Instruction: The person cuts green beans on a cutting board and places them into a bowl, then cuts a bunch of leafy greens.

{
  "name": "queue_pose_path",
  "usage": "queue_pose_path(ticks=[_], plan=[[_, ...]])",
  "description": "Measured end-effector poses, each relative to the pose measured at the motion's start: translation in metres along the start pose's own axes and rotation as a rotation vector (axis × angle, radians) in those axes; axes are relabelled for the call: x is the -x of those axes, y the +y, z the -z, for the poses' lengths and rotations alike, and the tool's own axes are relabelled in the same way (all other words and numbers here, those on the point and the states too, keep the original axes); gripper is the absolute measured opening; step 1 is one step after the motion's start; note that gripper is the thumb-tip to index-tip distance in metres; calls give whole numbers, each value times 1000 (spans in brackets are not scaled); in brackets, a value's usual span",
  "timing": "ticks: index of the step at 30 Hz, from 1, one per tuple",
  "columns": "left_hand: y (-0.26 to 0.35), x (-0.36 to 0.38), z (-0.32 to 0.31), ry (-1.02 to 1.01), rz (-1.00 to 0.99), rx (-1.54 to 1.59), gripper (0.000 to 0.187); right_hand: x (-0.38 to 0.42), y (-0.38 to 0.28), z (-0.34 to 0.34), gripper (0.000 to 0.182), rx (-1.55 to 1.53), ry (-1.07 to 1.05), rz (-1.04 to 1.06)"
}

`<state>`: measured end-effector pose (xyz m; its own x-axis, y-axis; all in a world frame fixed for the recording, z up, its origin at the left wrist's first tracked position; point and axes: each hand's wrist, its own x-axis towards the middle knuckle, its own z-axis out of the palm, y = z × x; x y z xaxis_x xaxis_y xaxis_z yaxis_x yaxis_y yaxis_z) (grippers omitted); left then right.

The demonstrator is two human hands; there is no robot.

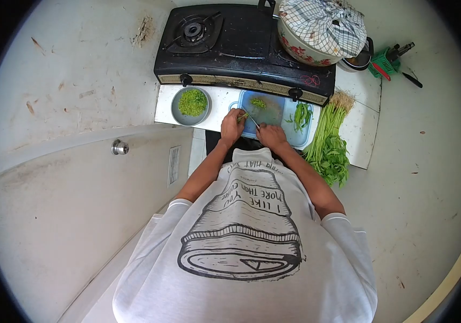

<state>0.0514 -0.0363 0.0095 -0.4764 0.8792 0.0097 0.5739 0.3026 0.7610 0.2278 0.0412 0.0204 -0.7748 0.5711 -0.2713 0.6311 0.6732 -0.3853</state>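
My left hand [232, 128] is closed around some green stems [243, 117] at the left edge of a blue cutting board [272, 114]. My right hand [272, 137] grips a knife [253, 121], its blade pointing toward the stems. A small heap of chopped greens [258, 102] lies near the board's far edge. Loose green leaves [302, 116] rest on its right side. Left of the board, a grey bowl [175, 110] holds finely chopped greens [192, 101]. A large bunch of leafy greens [332, 137] with roots lies to the right, its leaves hanging over the counter's front edge.
Behind the board stands a black two-burner gas stove [241, 43]. A floral pot [308, 54] covered by a checked cloth [324, 24] sits on its right side. Farther right is a green basket [384, 62] with utensils. A door knob [120, 147] is at left.
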Motion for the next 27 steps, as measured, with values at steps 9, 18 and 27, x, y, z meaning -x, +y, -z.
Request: queue_pose_path(ticks=[9, 18, 27], plan=[[0, 0, -1, -36, 68, -59, 11, 12, 7, -1, 33, 0, -45, 24], [2, 0, 0, -30, 34, -50, 11, 8, 8, -4, 31, -5, -48, -15], [6, -1, 4, -47, 37, -66, 14, 11, 16, -7, 35, -21, 12, 21]])
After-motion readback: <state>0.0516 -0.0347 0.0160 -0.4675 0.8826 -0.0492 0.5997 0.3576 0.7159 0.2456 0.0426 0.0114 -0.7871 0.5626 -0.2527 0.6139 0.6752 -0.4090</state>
